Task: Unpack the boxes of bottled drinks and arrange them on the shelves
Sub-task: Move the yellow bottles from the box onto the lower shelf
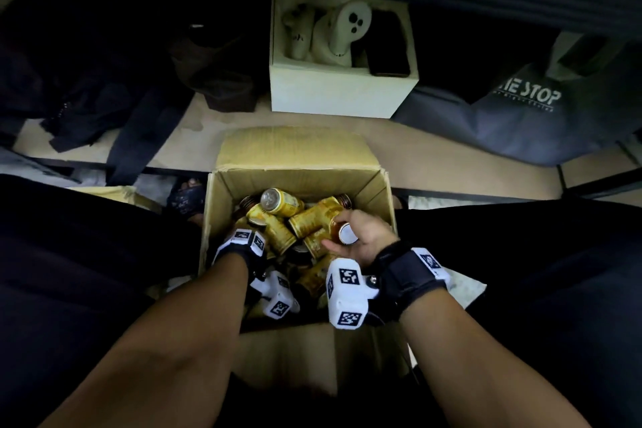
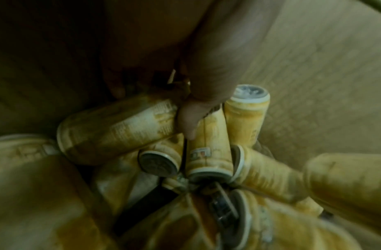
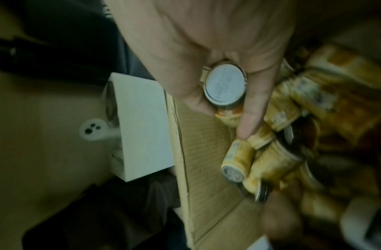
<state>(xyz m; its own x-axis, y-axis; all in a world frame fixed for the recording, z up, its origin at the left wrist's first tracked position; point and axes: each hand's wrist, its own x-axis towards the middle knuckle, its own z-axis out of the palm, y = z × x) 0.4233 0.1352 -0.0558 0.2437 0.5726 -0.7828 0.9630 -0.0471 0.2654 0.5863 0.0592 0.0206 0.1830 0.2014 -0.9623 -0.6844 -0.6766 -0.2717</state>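
Head view, looking down: an open cardboard box (image 1: 298,181) sits on the floor between the person's knees, filled with a loose jumble of yellow-labelled drink bottles (image 1: 278,201) lying at all angles. The right hand (image 1: 361,236) is inside the box at its right side, fingers and thumb curled round the neck of one bottle (image 1: 347,233) whose white cap faces up. The left hand (image 1: 243,247) reaches down into the box at its left side; its fingers are hidden among the bottles. Beyond the box stands a white box (image 1: 340,94) holding pale objects, with dark clothing (image 1: 104,97) to the left of it and a grey bag (image 1: 521,115) to the right. Left wrist view, blurred and dim: the left hand (image 2: 195,76) is down among the bottles (image 2: 121,126), a fingertip (image 2: 188,125) pressed between two of them; whether it grips one I cannot tell. Right wrist view: the right hand (image 3: 217,50) clamps the white-capped bottle (image 3: 225,86) between thumb and fingers, above the box wall (image 3: 202,152) and the other bottles (image 3: 292,110).
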